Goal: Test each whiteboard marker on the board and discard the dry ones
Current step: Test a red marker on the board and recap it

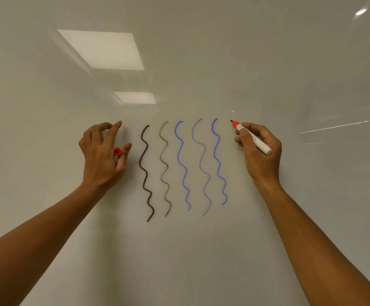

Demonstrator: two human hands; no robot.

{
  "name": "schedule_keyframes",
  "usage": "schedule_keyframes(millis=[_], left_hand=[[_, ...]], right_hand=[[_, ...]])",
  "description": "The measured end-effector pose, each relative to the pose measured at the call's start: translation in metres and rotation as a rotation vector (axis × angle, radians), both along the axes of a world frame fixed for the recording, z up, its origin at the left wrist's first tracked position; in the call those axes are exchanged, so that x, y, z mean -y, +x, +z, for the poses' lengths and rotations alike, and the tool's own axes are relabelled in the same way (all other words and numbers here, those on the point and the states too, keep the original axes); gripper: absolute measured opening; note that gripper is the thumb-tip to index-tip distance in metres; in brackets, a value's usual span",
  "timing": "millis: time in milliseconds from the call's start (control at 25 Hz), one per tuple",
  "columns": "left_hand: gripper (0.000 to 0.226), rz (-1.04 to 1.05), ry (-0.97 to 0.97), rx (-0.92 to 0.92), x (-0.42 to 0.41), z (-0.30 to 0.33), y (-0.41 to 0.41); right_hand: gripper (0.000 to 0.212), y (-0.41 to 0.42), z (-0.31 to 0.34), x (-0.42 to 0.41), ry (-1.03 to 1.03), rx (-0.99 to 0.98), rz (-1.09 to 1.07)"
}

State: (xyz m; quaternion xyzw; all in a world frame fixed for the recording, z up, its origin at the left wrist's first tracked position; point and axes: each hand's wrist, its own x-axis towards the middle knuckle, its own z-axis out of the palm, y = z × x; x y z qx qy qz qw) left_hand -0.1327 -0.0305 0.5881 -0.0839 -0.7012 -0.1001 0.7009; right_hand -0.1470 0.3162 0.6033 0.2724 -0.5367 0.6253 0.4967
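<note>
**Red marker poised for its test stroke**

At centre right, the right hand (260, 149) grips the uncapped red marker (251, 138), tip at the whiteboard (201, 51) beside five wavy lines. The left hand (103, 151) pinches the red cap (117, 151). A steady, even downward squiggle should reveal dryness.

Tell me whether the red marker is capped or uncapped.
Uncapped. The red marker in the right hand shows its bare tip at the board, and the left hand holds the red cap.

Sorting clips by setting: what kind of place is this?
Probably an office or classroom: a glossy whiteboard fills the view, reflecting square ceiling light panels. The right hand holds a red marker beside five test squiggles.
</note>
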Motion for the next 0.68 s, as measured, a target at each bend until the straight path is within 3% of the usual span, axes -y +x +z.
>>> schedule_keyframes(millis=[440, 680], left_hand=[[0.059, 0.029, -0.102, -0.044, 0.007, -0.004, -0.014], [0.06, 0.023, -0.091, -0.036, 0.005, -0.006, -0.013]], right_hand=[[0.007, -0.007, -0.013, 0.001, 0.091, -0.084, -0.126], [0.007, -0.006, -0.038, -0.01, 0.022, -0.064, -0.149]])
